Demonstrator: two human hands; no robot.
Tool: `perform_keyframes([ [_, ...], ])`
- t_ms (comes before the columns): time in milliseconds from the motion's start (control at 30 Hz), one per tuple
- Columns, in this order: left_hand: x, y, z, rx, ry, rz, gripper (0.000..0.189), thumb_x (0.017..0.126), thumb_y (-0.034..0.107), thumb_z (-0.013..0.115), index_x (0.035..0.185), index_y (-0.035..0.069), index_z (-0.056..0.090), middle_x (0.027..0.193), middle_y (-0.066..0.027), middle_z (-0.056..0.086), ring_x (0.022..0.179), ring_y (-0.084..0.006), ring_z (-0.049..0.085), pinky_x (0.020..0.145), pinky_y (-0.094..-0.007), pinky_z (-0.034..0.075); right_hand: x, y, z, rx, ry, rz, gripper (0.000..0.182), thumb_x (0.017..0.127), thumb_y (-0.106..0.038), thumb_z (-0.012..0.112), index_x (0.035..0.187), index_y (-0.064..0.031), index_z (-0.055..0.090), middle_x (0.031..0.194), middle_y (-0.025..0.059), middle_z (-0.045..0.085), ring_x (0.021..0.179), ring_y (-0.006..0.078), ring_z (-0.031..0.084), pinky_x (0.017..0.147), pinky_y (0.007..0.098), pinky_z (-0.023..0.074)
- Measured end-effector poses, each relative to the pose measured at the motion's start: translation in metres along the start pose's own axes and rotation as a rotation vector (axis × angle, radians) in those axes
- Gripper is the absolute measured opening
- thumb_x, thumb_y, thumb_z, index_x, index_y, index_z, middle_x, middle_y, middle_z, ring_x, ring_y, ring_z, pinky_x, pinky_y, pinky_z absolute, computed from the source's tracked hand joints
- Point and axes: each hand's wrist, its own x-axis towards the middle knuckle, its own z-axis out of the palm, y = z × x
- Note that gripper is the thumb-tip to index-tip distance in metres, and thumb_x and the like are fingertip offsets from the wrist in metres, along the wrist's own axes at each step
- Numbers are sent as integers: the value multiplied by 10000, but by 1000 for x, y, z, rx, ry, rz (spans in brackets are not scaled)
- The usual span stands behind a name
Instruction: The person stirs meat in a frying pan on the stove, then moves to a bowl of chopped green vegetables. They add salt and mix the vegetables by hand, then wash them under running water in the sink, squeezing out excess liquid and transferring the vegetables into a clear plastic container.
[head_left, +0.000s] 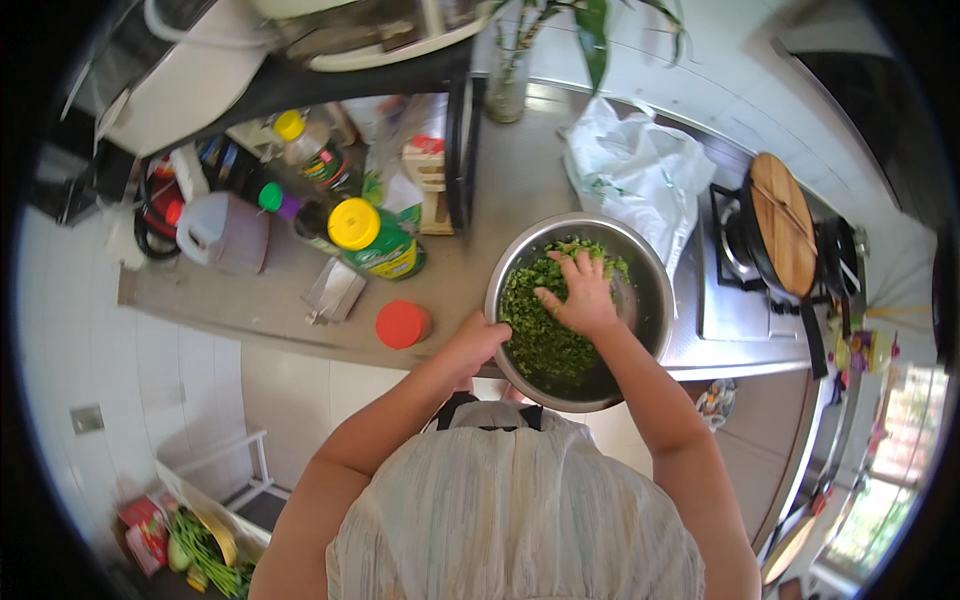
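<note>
A stainless steel bowl (651, 251) stands at the counter's front edge, its near rim overhanging my side. Finely chopped greens (551, 341) cover much of its bottom and left wall. My left hand (480, 343) grips the bowl's left rim, with the thumb over the edge and the fingers hidden outside. Inside the bowl, my right hand (585, 296) lies palm down on the greens with its fingers spread. Whether any bits are caught under that palm cannot be seen.
A white plastic bag (637, 169) lies behind the bowl. Right of it, a wooden lid (780, 225) covers a pan on the gas stove (742, 315). Leftward are a red-lidded jar (403, 325), a yellow-capped green container (379, 244) and a plastic jug (225, 232). A glass vase (508, 86) holds a plant.
</note>
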Motion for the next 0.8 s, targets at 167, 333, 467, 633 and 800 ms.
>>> perform_keyframes([
  [167, -3, -2, 48, 108, -102, 70, 243, 732, 12, 519, 954, -24, 612, 773, -60, 608, 660, -158, 575, 549, -324, 448, -57, -6, 0, -141, 20, -36, 515, 784, -396, 647, 1202, -133, 501, 1162, 196, 466, 1020, 408, 499, 765, 497, 499],
  [333, -24, 4, 133, 527, -174, -215, 325, 715, -24, 524, 1032, 1, 592, 818, -54, 612, 701, -159, 581, 618, -309, 471, -142, 49, -13, -137, 36, 87, 257, 804, -299, 616, 919, -85, 534, 947, 167, 574, 787, 357, 611, 629, 440, 520],
  [467, -3, -62, 188, 460, -417, -63, 318, 707, -18, 528, 1020, 14, 582, 796, -57, 606, 665, -155, 579, 500, -329, 449, -216, 92, -48, -61, 232, 339, 228, 839, -277, 564, 777, -58, 560, 790, 153, 622, 719, 339, 630, 632, 442, 509],
  [633, -25, -97, 340, 525, -516, -104, 368, 704, -7, 518, 1069, 23, 547, 759, -54, 570, 572, -143, 537, 436, -299, 405, -352, 164, -139, -74, 169, 401, 275, 847, -308, 550, 740, -62, 607, 789, 129, 625, 818, 325, 613, 724, 454, 491],
  [800, -50, -144, 486, 492, -595, -108, 343, 708, -2, 535, 1050, 20, 543, 783, -65, 575, 587, -153, 544, 422, -291, 389, -480, 208, -192, -315, 307, 677, 688, 714, -418, 662, 1301, -131, 447, 1319, 209, 385, 1173, 410, 410, 928, 597, 398],
])
